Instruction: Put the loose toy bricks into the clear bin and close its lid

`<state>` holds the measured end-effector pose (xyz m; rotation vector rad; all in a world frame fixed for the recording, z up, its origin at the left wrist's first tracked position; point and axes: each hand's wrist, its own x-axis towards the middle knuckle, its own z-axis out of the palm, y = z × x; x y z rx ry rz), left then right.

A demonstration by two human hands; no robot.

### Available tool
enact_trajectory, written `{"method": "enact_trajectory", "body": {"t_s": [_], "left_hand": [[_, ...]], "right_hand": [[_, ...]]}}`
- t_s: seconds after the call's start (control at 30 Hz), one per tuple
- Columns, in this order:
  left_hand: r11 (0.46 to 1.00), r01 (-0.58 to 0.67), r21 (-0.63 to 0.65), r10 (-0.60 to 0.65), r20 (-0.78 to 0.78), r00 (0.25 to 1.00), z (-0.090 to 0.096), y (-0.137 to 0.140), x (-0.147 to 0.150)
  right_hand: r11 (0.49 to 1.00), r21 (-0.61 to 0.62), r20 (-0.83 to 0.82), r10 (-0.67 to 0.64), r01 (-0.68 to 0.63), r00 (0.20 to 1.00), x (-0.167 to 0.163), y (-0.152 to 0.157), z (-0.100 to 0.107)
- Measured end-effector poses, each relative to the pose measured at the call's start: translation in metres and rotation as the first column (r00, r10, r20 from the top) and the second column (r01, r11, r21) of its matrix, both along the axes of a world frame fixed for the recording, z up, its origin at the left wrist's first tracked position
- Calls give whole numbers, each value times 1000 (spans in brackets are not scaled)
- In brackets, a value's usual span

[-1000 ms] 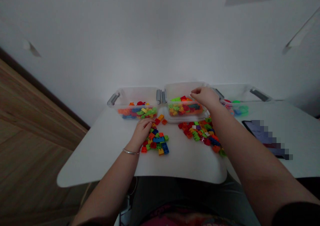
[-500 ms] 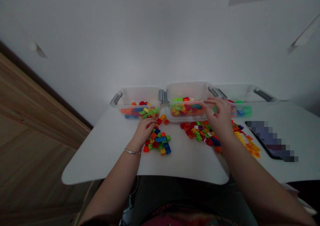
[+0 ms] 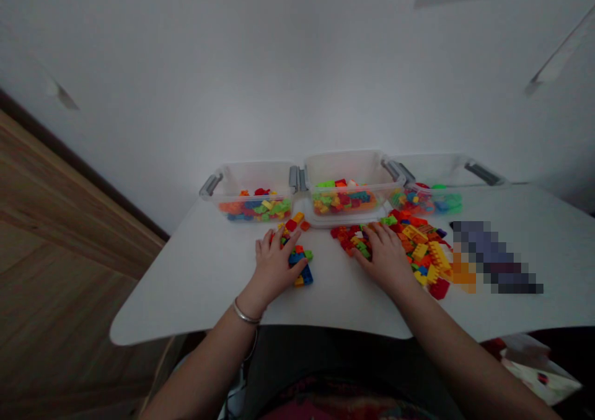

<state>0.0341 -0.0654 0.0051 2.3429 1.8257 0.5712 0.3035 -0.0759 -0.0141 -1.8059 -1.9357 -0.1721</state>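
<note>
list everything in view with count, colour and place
tubs: 3, clear with grey handles, along the wall
tub contents: many, mixed colours, inside all three
lid or tray: 1, pale, under middle tub
left brick pile: many, mixed colours, on table
right brick pile: many, mixed colours, on table
flat object: 1, dark, pixelated, table's right side
table: 1, white, centre
wall: 1, greyish white, behind
wooden panel: 1, brown, left
unclear item: 1, mostly white, lower right
bracelet: 1, silver, left wrist
left hand: 1, bare, over left pile
right hand: 1, bare, over right pile
</note>
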Motion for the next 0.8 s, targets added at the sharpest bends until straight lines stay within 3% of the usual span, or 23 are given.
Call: {"method": "enact_trajectory", "body": {"t_s": [0.2, 0.33, 0.63, 0.8], "left_hand": [[999, 34, 22, -34, 1, 999, 0, 4, 21], [1000, 21, -7, -21, 38, 999, -1, 7, 36], [996, 51, 69, -60, 131, 990, -4, 3, 75], [995, 67, 75, -80, 186, 979, 4, 7, 75]], "right_hand": [[999, -38, -57, 28, -30, 998, -4, 11, -8], [998, -7, -158, 56, -58, 986, -9, 16, -7], [995, 65, -261, 84, -69, 962, -18, 19, -11], [989, 132, -426, 122, -72, 897, -7, 20, -2]]}}
